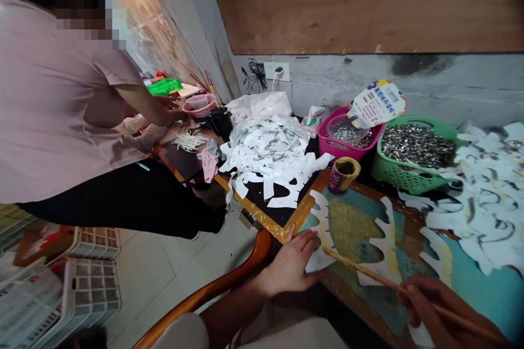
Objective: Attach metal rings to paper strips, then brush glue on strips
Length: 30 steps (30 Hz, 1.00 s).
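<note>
My left hand point(291, 262) lies with fingers stretched out at the table's edge, on the left side of a white cut-out piece point(321, 229). In my right hand point(429, 302) is a long thin wooden stick point(380, 277), slanting to the left. Its tip, coated in something yellowish, touches the cut-out near my left fingers. More white cut-outs with yellow edges lie to the right: a toothed piece point(388, 253) and a smaller curved piece point(440, 253). Behind them stands a small purple tin point(343, 175) with a yellow-crusted rim.
A heap of white cut-outs point(270, 152) lies beyond my left hand. A pink basket point(347, 150) and a green basket point(409, 174) hold shiny metal parts. Another cut-out pile point(491, 202) is at right. A co-worker in a pink shirt point(61, 103) stands left, near white crates point(92, 289).
</note>
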Available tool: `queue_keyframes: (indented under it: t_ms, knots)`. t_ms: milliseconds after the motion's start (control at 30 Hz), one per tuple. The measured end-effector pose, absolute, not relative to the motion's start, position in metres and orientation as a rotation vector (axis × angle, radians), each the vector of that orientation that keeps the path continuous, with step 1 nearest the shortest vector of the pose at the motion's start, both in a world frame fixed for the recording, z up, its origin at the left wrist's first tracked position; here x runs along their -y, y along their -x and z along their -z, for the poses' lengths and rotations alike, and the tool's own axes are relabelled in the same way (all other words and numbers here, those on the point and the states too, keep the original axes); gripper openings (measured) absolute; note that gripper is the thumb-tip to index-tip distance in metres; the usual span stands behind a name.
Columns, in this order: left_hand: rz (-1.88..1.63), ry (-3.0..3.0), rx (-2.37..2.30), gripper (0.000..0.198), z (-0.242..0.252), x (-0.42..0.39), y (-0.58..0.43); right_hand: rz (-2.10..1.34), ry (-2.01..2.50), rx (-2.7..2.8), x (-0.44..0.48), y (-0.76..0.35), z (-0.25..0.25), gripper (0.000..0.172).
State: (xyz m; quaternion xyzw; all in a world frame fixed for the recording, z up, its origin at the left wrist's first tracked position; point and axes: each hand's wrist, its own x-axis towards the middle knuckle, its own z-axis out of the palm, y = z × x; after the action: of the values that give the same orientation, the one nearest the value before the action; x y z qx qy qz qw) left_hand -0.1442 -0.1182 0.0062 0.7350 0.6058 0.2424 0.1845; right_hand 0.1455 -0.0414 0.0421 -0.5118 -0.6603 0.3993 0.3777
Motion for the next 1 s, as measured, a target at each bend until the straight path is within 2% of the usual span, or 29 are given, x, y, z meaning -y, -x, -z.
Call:
queue_keyframes:
  t_ms: [133, 300, 500, 700, 867, 1000]
  knots:
    - [-0.684, -2.108, -1.725, 0.057, -0.001, 0.118, 0.144, -1.027, 1.418, 1.656, 0.037, -0.141, -0.048, 0.041]
    - [-0.664, -2.137, -1.727, 0.051, -0.003, 0.117, 0.145, -0.967, 1.455, 1.764, 0.035, -0.130, -0.062, 0.033]
    - [-0.635, -2.161, -1.726, 0.033, -0.011, 0.116, 0.145, -1.104, 1.276, 1.754, 0.039, -0.123, -0.069, 0.022]
    - [-0.595, -2.244, -1.736, 0.025, -0.013, 0.114, 0.143, -1.191, 1.170, 1.736, 0.039, -0.136, -0.074, 0.023]
    - [-0.601, -2.271, -1.736, 0.024, -0.010, 0.113, 0.144, -1.194, 1.110, 1.507, 0.029, -0.141, -0.072, 0.020]
    - [-0.581, -2.267, -1.707, 0.026, -0.009, 0.113, 0.149, -1.242, 1.069, 1.605, 0.016, -0.132, -0.068, 0.020]
